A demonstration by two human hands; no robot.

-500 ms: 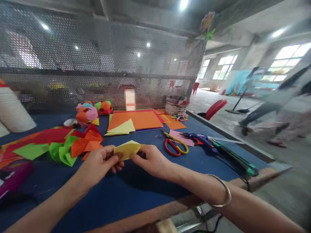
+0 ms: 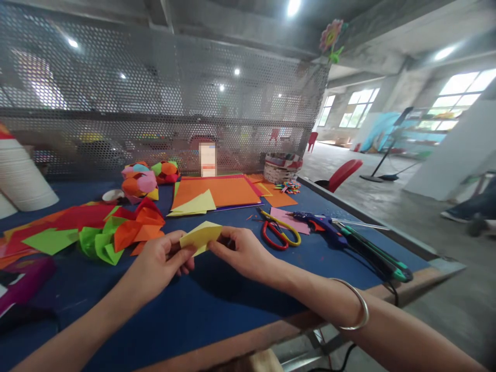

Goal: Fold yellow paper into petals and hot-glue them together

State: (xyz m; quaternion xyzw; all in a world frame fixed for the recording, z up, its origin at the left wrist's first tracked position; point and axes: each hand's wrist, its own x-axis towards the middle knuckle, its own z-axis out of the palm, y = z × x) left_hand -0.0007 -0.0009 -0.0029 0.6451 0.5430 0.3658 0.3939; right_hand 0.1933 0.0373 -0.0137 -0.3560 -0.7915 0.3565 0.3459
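Between my two hands, above the blue tabletop point(image 2: 166, 315), is a folded piece of yellow paper point(image 2: 200, 237). My left hand point(image 2: 165, 261) pinches its left end with the thumb in front. The right end is gripped by my right hand point(image 2: 240, 253), its thumb on the near face. To the left lie folded green paper pieces point(image 2: 101, 243) and orange ones point(image 2: 141, 227). Behind the hands, yellow sheets point(image 2: 196, 204) rest on a stack of orange paper point(image 2: 222, 190). Scissors with red and yellow handles point(image 2: 279, 232) lie right of my right hand.
A blue glue gun point(image 2: 325, 225) and a green-black cutter point(image 2: 375, 250) lie at the right. Paper balls point(image 2: 139, 181) and white stacked cups point(image 2: 27, 175) stand at the left. A woven basket point(image 2: 282, 168) is by the mesh screen point(image 2: 232, 103). A purple object point(image 2: 25, 281) lies lower left.
The yellow paper has tilted slightly, with both hands still on it. In the background at right, the walking person has moved mostly out of view.
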